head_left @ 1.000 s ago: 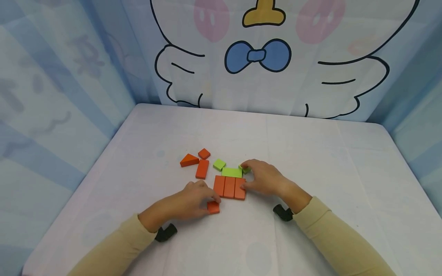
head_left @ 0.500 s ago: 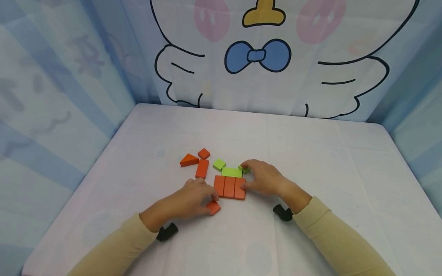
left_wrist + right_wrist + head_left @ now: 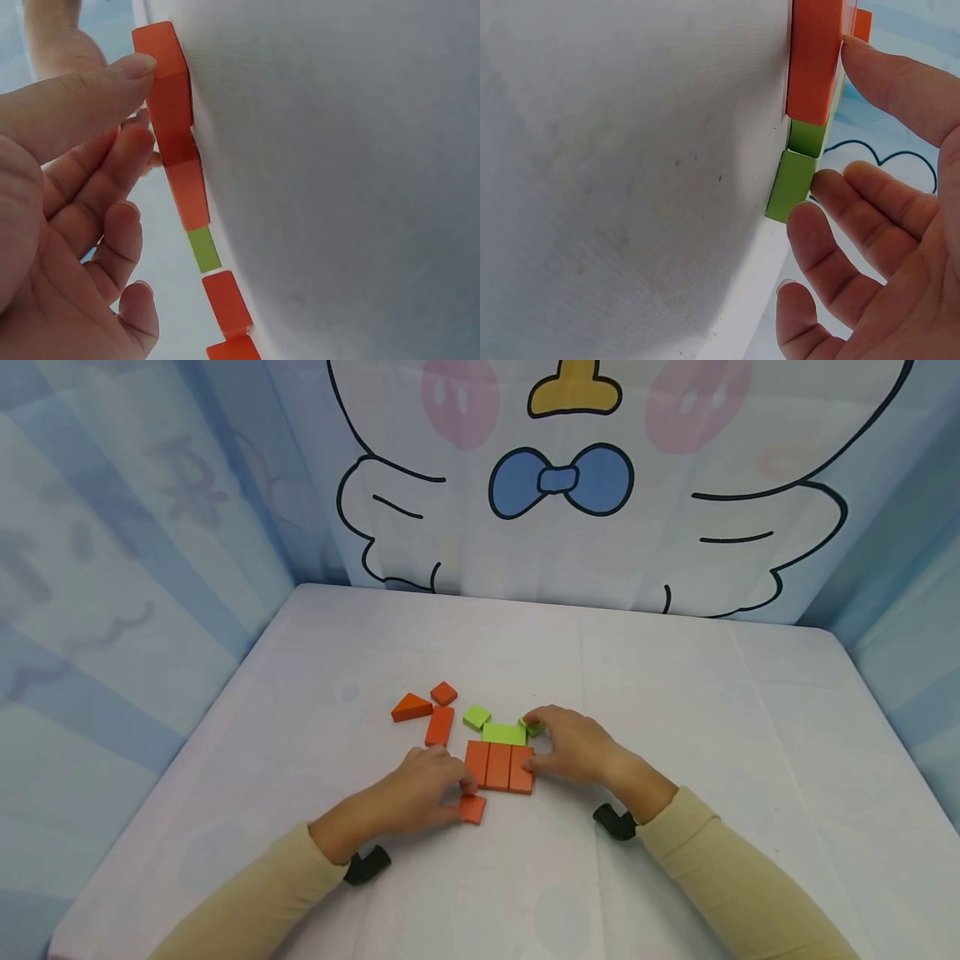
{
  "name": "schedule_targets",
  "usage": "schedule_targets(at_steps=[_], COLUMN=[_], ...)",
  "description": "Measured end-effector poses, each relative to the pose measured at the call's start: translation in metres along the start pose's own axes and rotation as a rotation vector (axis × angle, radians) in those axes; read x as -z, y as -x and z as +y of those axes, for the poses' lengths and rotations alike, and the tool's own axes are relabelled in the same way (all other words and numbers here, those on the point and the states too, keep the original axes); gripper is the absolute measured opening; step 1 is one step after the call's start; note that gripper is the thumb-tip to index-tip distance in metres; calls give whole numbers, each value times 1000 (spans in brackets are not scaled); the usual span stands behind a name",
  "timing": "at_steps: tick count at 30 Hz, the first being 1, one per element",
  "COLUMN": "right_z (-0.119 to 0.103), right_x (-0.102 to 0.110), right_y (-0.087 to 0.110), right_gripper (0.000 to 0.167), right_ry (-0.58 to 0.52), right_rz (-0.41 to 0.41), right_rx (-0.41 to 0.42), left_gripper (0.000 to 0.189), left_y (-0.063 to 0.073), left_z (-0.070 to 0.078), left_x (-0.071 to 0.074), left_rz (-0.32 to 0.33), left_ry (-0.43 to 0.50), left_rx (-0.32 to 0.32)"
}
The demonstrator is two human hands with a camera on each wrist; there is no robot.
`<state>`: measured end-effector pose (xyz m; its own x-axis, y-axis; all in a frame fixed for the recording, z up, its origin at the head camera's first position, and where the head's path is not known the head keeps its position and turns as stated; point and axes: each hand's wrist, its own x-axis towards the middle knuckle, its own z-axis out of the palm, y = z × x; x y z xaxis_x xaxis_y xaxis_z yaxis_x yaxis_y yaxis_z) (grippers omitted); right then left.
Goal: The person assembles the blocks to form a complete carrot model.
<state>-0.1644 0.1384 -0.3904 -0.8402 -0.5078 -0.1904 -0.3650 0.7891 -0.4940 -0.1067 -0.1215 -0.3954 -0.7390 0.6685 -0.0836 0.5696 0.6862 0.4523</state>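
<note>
In the head view, my left hand (image 3: 427,793) pinches a small orange square block (image 3: 472,810) between thumb and fingers, just in front of three orange rectangular blocks (image 3: 498,767) set side by side. The left wrist view shows the thumb on the near face of that square block (image 3: 165,64). A green rectangular block (image 3: 503,734) lies along the far edge of the orange row. My right hand (image 3: 573,745) rests its thumb on the row's right-hand block and its fingertips on a small green block (image 3: 534,727), partly hidden by them. Another small green block (image 3: 477,718) sits at the left corner.
To the left lie a loose orange triangular block (image 3: 412,707), a small orange block (image 3: 444,693) and an orange rectangular block (image 3: 439,727). A pale cloth covers the table (image 3: 675,693). Printed curtains (image 3: 555,543) stand behind and at both sides.
The orange square block has been turned by my left hand and shifted slightly right, and the left hand moved with it. My right hand stays in place on the blocks.
</note>
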Motion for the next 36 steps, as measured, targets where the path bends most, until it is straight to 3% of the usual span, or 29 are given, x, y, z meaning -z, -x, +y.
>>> schedule_targets(at_steps=[9,18,36], right_z=[0,-1,0], right_x=[1,2,0], right_y=[1,1,0], right_gripper=[63,62,63], right_ry=[3,-3,-6], right_rz=[6,7,7], right_rx=[5,9,4], left_gripper=[56,57,68], left_y=[-6,-16,-17], left_z=[3,7,0], left_x=[-1,-4,2], left_rz=[8,-13,-4], left_ry=[44,59,13], left_rx=[28,71,113])
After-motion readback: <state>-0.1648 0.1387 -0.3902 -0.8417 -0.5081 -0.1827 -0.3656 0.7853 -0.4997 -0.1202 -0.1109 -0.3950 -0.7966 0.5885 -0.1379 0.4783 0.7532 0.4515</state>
